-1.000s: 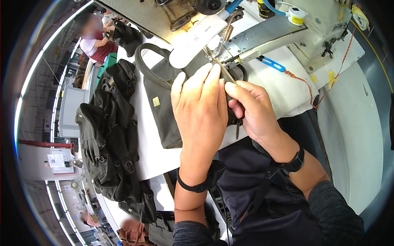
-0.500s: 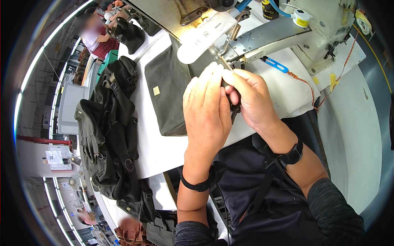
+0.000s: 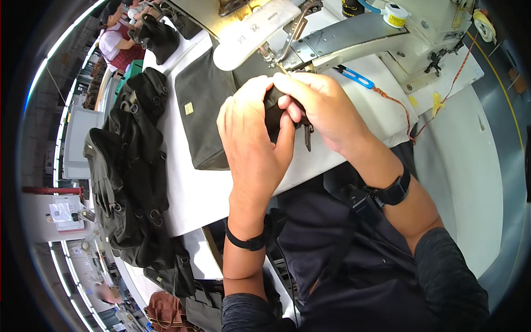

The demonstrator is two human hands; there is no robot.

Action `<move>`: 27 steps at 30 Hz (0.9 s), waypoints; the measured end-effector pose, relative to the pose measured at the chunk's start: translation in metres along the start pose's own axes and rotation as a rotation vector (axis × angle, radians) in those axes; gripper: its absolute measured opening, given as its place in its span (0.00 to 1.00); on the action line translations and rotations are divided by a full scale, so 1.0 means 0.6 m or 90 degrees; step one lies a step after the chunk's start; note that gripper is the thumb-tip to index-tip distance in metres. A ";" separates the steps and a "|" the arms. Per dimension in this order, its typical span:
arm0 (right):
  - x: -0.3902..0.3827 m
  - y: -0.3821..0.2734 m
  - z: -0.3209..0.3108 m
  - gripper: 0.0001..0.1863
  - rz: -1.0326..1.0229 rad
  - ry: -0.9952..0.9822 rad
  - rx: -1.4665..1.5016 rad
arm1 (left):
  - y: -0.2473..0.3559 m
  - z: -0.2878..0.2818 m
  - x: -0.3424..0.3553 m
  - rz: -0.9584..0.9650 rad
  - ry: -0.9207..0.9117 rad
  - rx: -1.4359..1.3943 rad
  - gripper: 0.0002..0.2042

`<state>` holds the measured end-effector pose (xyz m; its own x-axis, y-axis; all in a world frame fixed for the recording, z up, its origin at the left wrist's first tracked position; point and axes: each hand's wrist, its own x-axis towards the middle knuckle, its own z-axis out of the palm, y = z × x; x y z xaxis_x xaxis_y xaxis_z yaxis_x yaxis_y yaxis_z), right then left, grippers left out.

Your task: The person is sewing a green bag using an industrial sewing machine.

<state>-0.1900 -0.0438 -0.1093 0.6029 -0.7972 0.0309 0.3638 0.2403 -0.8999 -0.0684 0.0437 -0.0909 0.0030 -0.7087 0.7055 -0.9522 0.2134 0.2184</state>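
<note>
A dark olive bag (image 3: 202, 127) with a small pale label lies beneath the needle and presser foot (image 3: 268, 54) of a sewing machine (image 3: 354, 39). My left hand (image 3: 251, 138) is curved over the bag's near side, fingertips pressing it below the foot. My right hand (image 3: 326, 110) pinches the bag's edge beside a zipper (image 3: 283, 71), its thumb close to the foot; its other fingers are partly hidden. A dark pull (image 3: 308, 138) dangles below that hand.
Dark bags with buckles (image 3: 127, 182) are heaped at the left. Blue thread snips (image 3: 357, 77) on an orange cord lie right of my hands. A co-worker (image 3: 119, 41) works at upper left beside more bags. Brown bags (image 3: 166, 310) sit at lower left, near the white table's edge (image 3: 182, 216).
Both hands have moved up with the bag toward the needle. My right thumb has slid forward along the zipper edge. The handle seen earlier is out of sight.
</note>
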 end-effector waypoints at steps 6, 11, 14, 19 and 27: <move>-0.003 -0.026 -0.025 0.21 0.025 -0.033 -0.027 | -0.003 0.015 0.002 -0.008 0.042 0.031 0.23; -0.002 -0.038 -0.032 0.16 -0.070 -0.066 -0.218 | -0.009 0.019 0.008 -0.006 0.059 0.037 0.20; 0.001 -0.040 -0.032 0.16 -0.113 -0.061 -0.196 | -0.012 0.019 0.011 0.015 0.072 0.038 0.19; -0.002 -0.045 -0.028 0.14 -0.038 -0.047 -0.150 | -0.008 0.023 0.009 0.034 0.126 0.088 0.13; -0.015 -0.008 0.005 0.12 -0.126 0.045 -0.035 | -0.030 0.022 0.014 0.148 0.198 0.069 0.10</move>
<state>-0.1953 -0.0360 -0.1040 0.4717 -0.8629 0.1814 0.4304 0.0458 -0.9015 -0.0550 0.0252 -0.0979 -0.1402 -0.4085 0.9019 -0.9650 0.2602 -0.0322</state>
